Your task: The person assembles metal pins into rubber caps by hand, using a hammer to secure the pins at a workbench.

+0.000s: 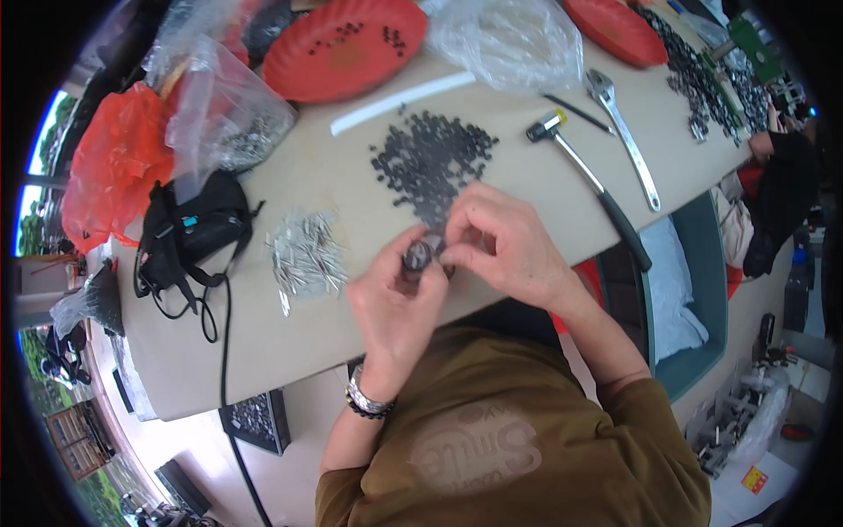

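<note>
Close to the table's near edge, my left hand [399, 294] is closed around a small dark round part [417, 256] with a lighter face, gripped between thumb and fingers. My right hand [505, 246] meets it from the right, thumb and forefinger pinched together at the part's side. Whatever sits in that pinch is too small to make out. Just beyond the hands spreads a heap of small black pieces [430, 158]. To the left of my left hand lies a loose pile of thin silver pins [307, 255].
A hammer [580, 162] and an adjustable wrench [628, 140] lie at the right beside a black pen-like stick [580, 114]. Red plates [303, 75], a white strip [399, 103] and clear bags [514, 44] are farther back. A black pouch [198, 224] with a cable stands left.
</note>
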`<state>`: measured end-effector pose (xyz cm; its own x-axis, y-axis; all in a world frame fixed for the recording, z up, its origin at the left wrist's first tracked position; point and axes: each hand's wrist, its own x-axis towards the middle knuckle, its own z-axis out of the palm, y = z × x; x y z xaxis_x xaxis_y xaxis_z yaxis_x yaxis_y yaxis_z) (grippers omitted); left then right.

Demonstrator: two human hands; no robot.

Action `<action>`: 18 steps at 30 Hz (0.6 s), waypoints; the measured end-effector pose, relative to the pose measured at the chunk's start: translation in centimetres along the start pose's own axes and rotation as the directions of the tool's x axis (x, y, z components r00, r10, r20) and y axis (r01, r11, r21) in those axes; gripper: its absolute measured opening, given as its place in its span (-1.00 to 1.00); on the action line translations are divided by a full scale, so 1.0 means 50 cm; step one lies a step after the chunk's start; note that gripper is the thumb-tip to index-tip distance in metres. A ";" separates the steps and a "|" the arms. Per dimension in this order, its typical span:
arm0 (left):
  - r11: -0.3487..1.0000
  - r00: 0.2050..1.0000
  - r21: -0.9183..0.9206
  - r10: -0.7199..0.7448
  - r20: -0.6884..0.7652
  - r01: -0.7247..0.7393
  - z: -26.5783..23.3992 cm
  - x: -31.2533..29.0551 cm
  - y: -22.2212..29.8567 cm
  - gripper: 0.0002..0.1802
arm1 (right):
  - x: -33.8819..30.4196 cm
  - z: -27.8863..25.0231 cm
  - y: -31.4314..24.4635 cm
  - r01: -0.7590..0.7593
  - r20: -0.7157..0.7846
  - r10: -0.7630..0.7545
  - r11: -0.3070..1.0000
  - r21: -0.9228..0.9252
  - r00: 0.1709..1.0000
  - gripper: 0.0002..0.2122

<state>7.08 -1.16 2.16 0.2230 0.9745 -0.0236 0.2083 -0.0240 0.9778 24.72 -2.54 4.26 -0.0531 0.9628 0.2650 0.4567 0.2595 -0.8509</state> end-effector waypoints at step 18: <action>0.904 0.992 0.425 0.089 -0.093 -0.041 -0.138 0.223 -0.004 -0.68 | 0.324 0.006 0.057 -0.024 -0.021 0.022 0.997 -0.078 1.000 -0.80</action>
<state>2.96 11.24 3.13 0.1515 0.9850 0.0826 0.5843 -0.1566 0.7963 24.91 13.82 5.97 -0.0243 0.9665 0.2555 0.5261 0.2297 -0.8188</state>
